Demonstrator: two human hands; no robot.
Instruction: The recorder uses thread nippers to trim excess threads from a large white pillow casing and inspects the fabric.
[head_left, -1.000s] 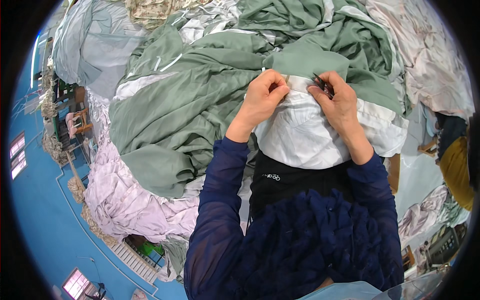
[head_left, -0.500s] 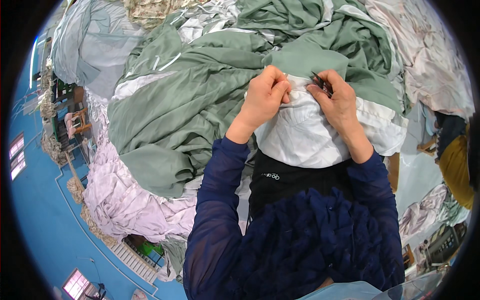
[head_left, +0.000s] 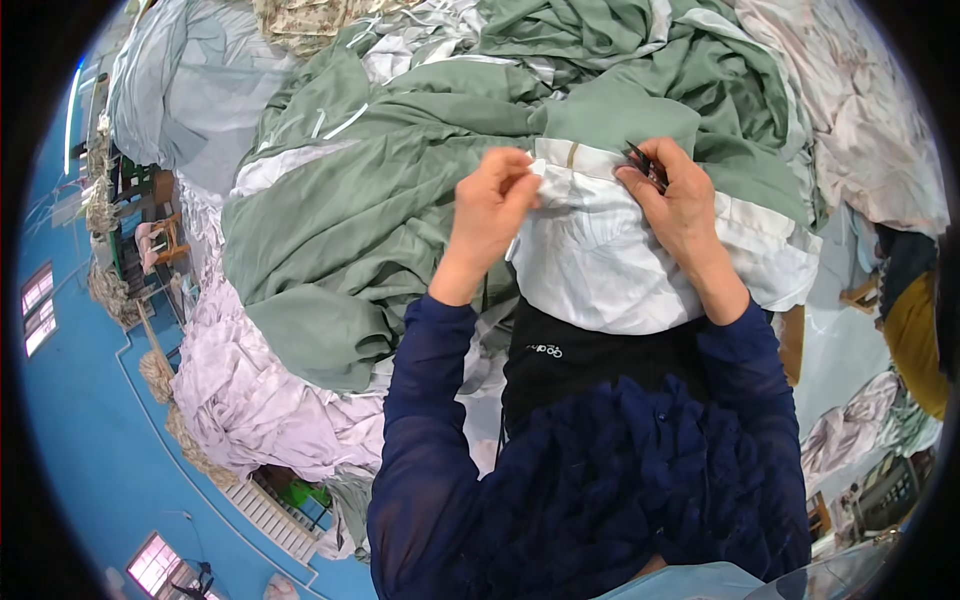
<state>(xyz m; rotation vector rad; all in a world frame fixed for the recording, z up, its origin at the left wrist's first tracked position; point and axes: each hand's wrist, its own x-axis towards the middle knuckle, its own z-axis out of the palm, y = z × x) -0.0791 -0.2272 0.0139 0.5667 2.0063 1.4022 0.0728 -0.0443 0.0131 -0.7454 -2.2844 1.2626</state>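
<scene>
My right hand (head_left: 677, 205) is closed around small dark thread snips (head_left: 645, 165), whose pointed tips stick out past the fingers. Its thumb rests at the edge of a white cloth (head_left: 605, 255) spread over my lap and joined to green fabric (head_left: 610, 115). A narrow tan mark (head_left: 572, 155) crosses the white band at the top of that cloth. Just left of the band, my left hand (head_left: 490, 210) has its fingertips pinched together, somewhat blurred. What they hold, if anything, is too small to make out.
Heaps of green cloth (head_left: 370, 215) lie ahead and to the left. Pale lilac cloth (head_left: 270, 400) is piled at the left, and pale pinkish cloth (head_left: 850, 110) at the far right. A mustard-coloured cloth (head_left: 915, 345) hangs at the right edge. Beyond the heaps shows blue floor (head_left: 90, 420).
My left hand has moved left and slightly down, off the white band, uncovering the tan mark. My right hand stays nearly in place with the thread snips.
</scene>
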